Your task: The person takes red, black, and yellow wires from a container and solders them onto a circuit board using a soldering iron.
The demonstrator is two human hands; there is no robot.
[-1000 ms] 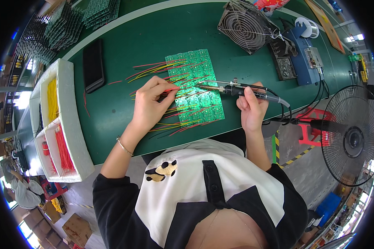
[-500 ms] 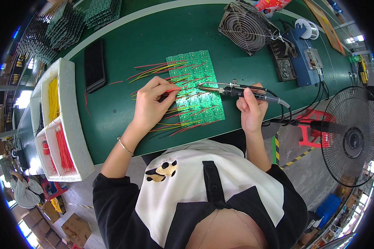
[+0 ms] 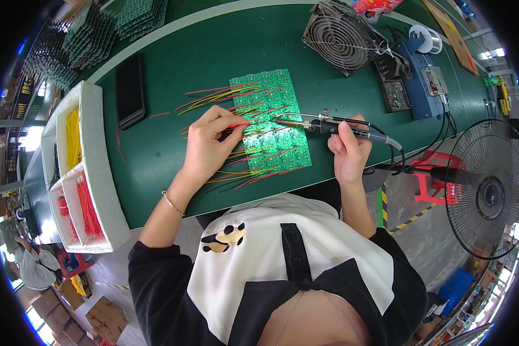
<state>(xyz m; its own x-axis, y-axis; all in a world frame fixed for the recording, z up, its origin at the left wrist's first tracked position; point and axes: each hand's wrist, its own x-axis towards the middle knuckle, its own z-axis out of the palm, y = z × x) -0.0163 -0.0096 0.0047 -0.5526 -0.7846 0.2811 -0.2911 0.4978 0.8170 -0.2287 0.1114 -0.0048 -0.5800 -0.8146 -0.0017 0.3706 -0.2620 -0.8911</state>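
A green circuit board panel (image 3: 277, 155) lies on the table, with red, yellow and black wires sticking out from its left side. My left hand (image 3: 212, 138) is at the panel's left edge, its thumb and forefinger pinched on a red wire (image 3: 240, 123). The wire's end reaches onto the board. From the right, my right hand (image 3: 352, 151) grips a soldering iron (image 3: 323, 127) with a thin solder-feed tube along its top. Its tip is over the middle of the panel, close to the red wire's end; whether they touch I cannot tell.
A white foam box (image 3: 112, 202) of yellow and red wires stands at left, beside a black phone (image 3: 131, 92). At the back right are a square fan (image 3: 337, 40) and a blue soldering station (image 3: 421, 75) with a solder spool (image 3: 429, 41). Stacked boards (image 3: 92, 37) fill the far left.
Almost nothing differs. The panel and my left hand with the red wire have shifted very slightly left; the soldering iron stays in place.
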